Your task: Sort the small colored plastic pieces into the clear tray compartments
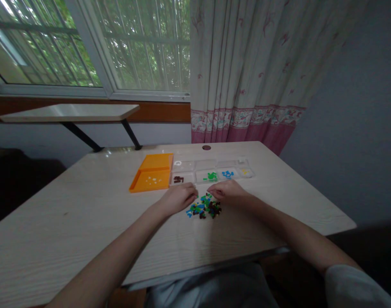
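A loose pile of small plastic pieces (204,207), brown, blue and green, lies on the table in front of me. My left hand (181,197) is closed at the pile's upper left, its fingers curled; a bit of green shows by the fingertips. At the upper right of the pile, my right hand (229,191) is closed in a pinch, and what it holds is too small to make out. Just beyond both hands sits a clear compartment tray (204,164). Its near row has brown pieces (178,179), green pieces (211,176), blue pieces (228,174) and yellow pieces (246,171).
An orange tray (142,179) with several white pieces (153,180) stands left of the clear tray. A raised shelf (76,112) on black legs is at the back left. The table's (95,209) front edge runs close to my lap. A curtain (240,77) hangs behind.
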The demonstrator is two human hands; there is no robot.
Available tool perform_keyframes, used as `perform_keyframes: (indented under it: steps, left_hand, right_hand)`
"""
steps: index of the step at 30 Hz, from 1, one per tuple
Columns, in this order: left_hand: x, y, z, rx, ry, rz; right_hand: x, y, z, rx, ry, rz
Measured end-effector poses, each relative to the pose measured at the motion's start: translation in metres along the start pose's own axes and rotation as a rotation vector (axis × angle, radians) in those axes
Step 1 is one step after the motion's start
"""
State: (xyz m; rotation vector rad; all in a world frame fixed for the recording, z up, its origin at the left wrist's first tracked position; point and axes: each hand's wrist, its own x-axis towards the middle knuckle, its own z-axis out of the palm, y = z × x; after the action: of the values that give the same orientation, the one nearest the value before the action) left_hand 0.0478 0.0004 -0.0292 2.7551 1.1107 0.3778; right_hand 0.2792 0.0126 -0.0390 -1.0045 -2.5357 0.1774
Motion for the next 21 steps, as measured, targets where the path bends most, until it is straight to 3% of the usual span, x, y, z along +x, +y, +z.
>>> perform_keyframes:
  steps: [10, 21]
  left_hand:
    - [0.005, 0.017, 0.002, -0.107, 0.228, -0.051]
    - [0.006, 0.021, 0.003, -0.093, 0.215, -0.042]
  right_hand:
    - [0.001, -0.019, 0.008, -0.016, 0.088, 0.099]
    - [0.001, -0.014, 0.012, -0.019, 0.149, 0.071]
